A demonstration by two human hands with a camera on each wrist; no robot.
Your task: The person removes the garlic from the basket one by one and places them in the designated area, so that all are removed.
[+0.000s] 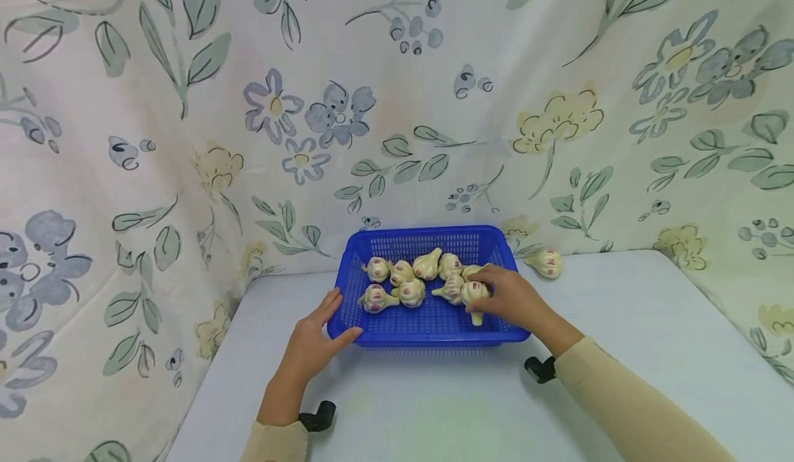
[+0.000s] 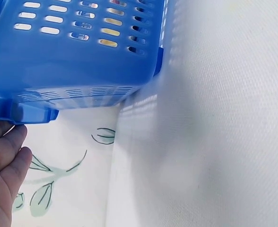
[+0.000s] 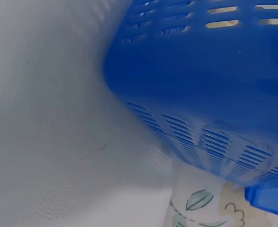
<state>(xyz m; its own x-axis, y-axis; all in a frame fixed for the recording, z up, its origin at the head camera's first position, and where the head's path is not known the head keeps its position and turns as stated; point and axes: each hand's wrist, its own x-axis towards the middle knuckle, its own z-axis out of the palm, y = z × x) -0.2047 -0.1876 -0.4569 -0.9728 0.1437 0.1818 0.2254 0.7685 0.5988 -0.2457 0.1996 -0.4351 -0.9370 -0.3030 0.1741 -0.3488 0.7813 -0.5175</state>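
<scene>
A blue plastic basket point(image 1: 428, 338) with slotted walls stands on the white table, several garlic bulbs point(image 1: 411, 292) lying inside it. My right hand point(image 1: 513, 298) reaches over the basket's right side and holds one garlic bulb point(image 1: 474, 292) between thumb and fingers, its stem pointing toward me. At the front left corner, my left hand point(image 1: 312, 342) touches the rim with fingers and thumb spread. In the left wrist view the fingers point(image 2: 11, 151) lie nearly straight against the rim. The right wrist view shows the basket wall point(image 3: 200, 71) but not the hand.
One more garlic bulb point(image 1: 547, 263) lies on the table point(image 1: 620, 324) behind and right of the basket. A floral cloth point(image 1: 397, 103) hangs close behind the basket and along the left side. Black wrist mounts point(image 1: 318, 417) stick out from both wrists.
</scene>
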